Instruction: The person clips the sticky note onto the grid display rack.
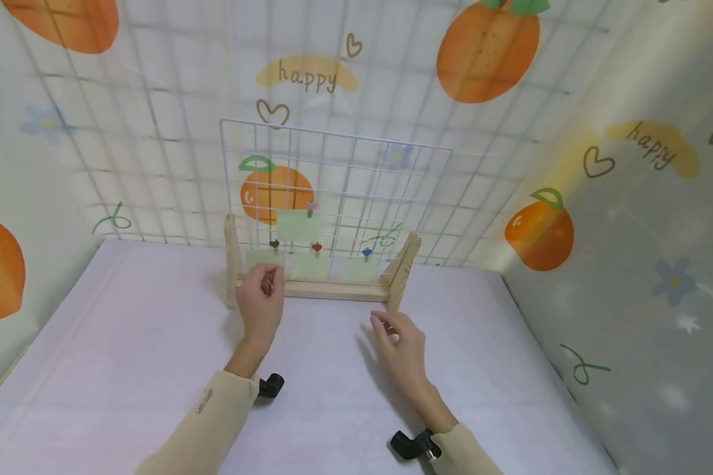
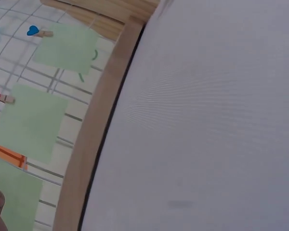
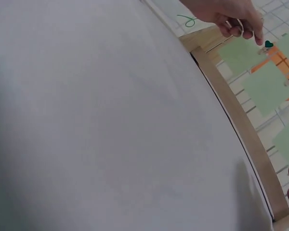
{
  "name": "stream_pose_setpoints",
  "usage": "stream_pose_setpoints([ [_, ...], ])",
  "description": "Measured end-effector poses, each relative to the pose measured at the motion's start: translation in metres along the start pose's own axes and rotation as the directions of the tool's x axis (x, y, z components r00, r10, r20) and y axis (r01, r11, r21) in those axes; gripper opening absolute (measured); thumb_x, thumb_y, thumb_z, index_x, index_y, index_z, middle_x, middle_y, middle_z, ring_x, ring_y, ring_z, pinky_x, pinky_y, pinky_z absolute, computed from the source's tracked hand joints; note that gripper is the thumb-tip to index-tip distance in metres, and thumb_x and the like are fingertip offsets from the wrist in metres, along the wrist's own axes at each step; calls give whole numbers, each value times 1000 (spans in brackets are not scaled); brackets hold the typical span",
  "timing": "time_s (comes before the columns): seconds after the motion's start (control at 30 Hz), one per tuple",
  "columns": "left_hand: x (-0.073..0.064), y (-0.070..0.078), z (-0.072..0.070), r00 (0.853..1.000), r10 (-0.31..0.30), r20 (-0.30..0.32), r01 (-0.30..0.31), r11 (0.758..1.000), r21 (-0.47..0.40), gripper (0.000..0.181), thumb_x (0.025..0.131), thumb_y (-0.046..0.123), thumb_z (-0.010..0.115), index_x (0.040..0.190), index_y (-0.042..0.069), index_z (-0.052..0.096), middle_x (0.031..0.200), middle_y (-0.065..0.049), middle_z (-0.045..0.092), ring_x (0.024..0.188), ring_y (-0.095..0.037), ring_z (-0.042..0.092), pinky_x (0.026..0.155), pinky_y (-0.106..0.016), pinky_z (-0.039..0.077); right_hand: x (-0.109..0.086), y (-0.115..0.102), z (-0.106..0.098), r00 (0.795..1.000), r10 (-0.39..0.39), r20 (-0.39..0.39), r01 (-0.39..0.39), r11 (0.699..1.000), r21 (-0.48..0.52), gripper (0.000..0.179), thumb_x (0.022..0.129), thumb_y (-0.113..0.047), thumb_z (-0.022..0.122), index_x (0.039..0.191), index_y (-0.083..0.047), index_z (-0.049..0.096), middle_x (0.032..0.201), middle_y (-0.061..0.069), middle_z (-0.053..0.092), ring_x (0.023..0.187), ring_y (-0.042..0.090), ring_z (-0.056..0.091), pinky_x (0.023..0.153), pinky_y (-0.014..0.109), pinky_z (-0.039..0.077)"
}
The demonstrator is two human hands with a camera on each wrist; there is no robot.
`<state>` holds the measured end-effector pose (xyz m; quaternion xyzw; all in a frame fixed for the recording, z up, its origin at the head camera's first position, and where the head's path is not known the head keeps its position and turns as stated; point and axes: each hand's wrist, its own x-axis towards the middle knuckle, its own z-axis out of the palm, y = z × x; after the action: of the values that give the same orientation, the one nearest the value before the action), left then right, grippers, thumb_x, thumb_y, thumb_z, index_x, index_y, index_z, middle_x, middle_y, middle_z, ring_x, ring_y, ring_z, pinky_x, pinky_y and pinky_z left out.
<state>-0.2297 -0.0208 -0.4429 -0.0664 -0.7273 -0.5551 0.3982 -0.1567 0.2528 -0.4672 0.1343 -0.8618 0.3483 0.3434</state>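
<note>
A white wire grid (image 1: 347, 171) stands in a wooden stand (image 1: 339, 290) on the table. Pale green paper notes hang on it from small wooden clips with heart tops. My left hand (image 1: 261, 300) is in front of the lower-left note (image 1: 255, 256), just below its dark green heart clip (image 1: 274, 244); its fingers are loosely bent and I see nothing held. Whether they touch the note I cannot tell. Right of it hang a note (image 1: 309, 266) with a red heart clip (image 1: 317, 247) and a note (image 1: 361, 267) with a blue one (image 1: 366, 253). My right hand (image 1: 401, 343), loosely curled and holding nothing visible, hovers before the stand's right end.
Above the lower row hangs another green note (image 1: 297, 225) with a pink clip (image 1: 311, 208). A white cloth covers the table (image 1: 154, 330). Behind stands a curtain (image 1: 178, 165) printed with oranges and hearts, with a larger grid showing through it.
</note>
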Motion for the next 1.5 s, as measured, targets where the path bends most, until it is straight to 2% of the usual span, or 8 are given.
stream_pose_setpoints([
  [0.2, -10, -4, -8, 999, -30, 39, 29, 999, 18, 10, 100, 8, 70, 94, 2, 74, 73, -6, 64, 58, -16, 50, 55, -17, 37, -8, 6, -4, 999, 37, 19, -37, 999, -27, 15, 98, -13, 76, 111, -10, 81, 96, 2, 76, 84, 16, 70, 74, 37, 60],
  [0.43, -16, -11, -14, 999, 3, 44, -5, 999, 53, 8, 99, 7, 70, 92, 5, 74, 73, -3, 65, 55, -11, 47, 52, -20, 37, -10, 19, -14, 999, 35, 10, -34, 997, -71, 14, 97, -13, 76, 111, -9, 81, 100, 4, 77, 86, 18, 71, 77, 25, 57],
  [0.53, -17, -13, -18, 998, 5, 59, -9, 997, 70, 8, 98, 7, 71, 91, 6, 75, 72, -3, 64, 54, -10, 47, 53, -19, 37, -10, 25, -20, 999, 33, -1, -33, 995, -92, 14, 97, -12, 77, 110, -8, 81, 99, 4, 77, 85, 20, 71, 77, 24, 55],
  [0.83, -24, -14, -33, 995, 37, 89, -47, 992, 119, 6, 94, 3, 74, 90, 7, 75, 72, -2, 65, 55, -11, 49, 54, -19, 38, -13, 44, -40, 998, 67, -3, -66, 978, -195, 16, 96, -14, 77, 111, -8, 80, 99, 8, 78, 87, 27, 70, 81, 44, 51],
  [1.03, -27, -15, -50, 990, 6, 140, -27, 989, 145, 6, 93, 3, 75, 90, 8, 75, 73, 1, 64, 55, -9, 47, 53, -19, 37, -18, 50, -51, 994, 105, 14, -99, 970, -222, 15, 95, -13, 78, 109, -7, 80, 95, 9, 78, 89, 28, 70, 83, 46, 51],
  [1.17, -30, -15, -59, 986, -10, 168, -18, 986, 164, 4, 93, 6, 74, 90, 9, 76, 72, 2, 64, 56, -7, 48, 54, -21, 38, -22, 48, -61, 992, 118, 52, -102, 965, -242, 19, 96, -16, 78, 112, -5, 79, 100, 11, 77, 97, 30, 69, 89, 49, 50],
  [1.33, -34, -13, -71, 972, -9, 235, -47, 972, 228, 5, 90, 8, 78, 87, 12, 77, 72, 3, 66, 60, -8, 54, 57, -23, 43, -31, 48, -74, 992, 74, 103, -40, 954, -298, 28, 92, -20, 82, 114, -4, 77, 106, 13, 74, 104, 31, 67, 90, 51, 54],
  [1.5, -34, -13, -85, 942, 11, 336, -114, 951, 288, 7, 87, 8, 81, 85, 13, 77, 80, 1, 70, 76, -18, 62, 68, -34, 50, -31, 52, -85, 993, 19, 114, 18, 946, -322, 35, 87, -19, 86, 116, -2, 76, 111, 17, 74, 108, 36, 65, 93, 53, 51],
])
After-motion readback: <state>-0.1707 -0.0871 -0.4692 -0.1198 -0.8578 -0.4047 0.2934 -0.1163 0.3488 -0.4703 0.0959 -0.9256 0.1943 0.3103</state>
